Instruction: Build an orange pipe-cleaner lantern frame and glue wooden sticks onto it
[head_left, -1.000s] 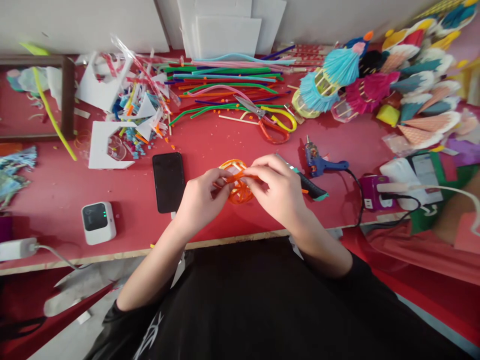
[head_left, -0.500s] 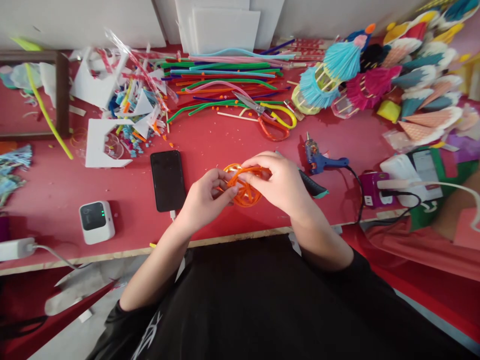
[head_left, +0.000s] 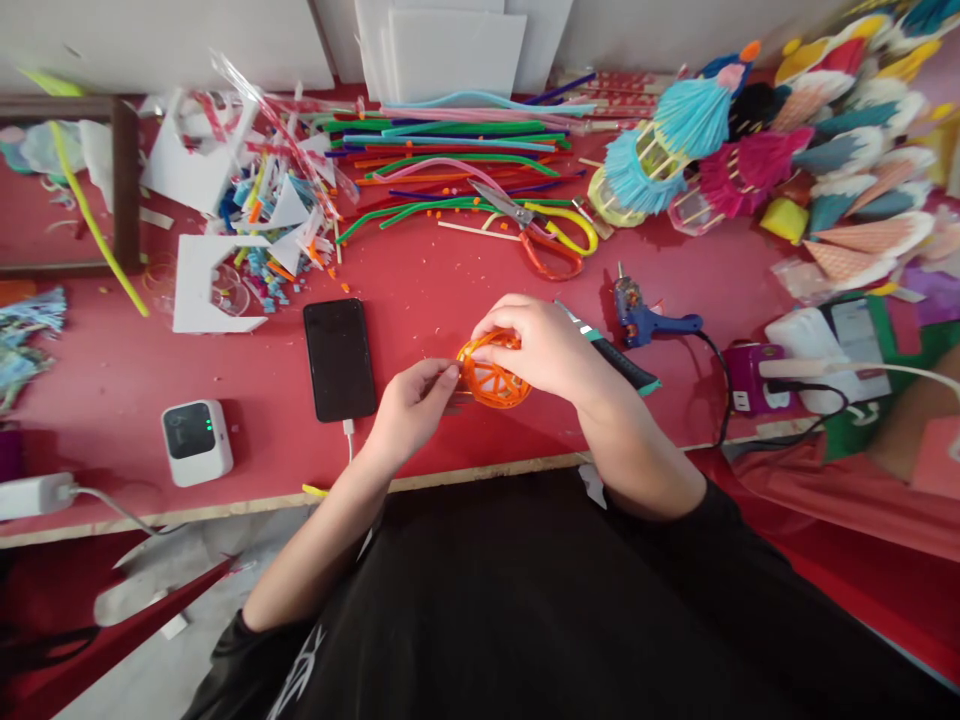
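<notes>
A small round openwork frame of orange pipe cleaners (head_left: 496, 388) with a pale base sits between my hands, just above or on the red table. My right hand (head_left: 541, 352) is curled over its upper right rim, thumb inside and fingers outside, closed on it. At its left edge, my left hand (head_left: 416, 402) pinches with thumb and forefinger at the end of the orange strand along the rim. The pinched tip is mostly hidden. A utility knife (head_left: 628, 366) with a black and teal handle lies just right of my right hand.
Scissors (head_left: 551, 228), a pipe-cleaner pile (head_left: 457, 145) and scraps (head_left: 277, 225) lie behind. A phone (head_left: 339, 360) and white device (head_left: 197, 442) are left. Right are a blue glue gun (head_left: 652, 322), purple power adapter (head_left: 754, 378), tasselled crafts (head_left: 660, 160) and a cable.
The orange strand stretched between both hands has been curved along the round frame's rim. My left hand has moved down and left to its edge; my right hand has closed over the rim.
</notes>
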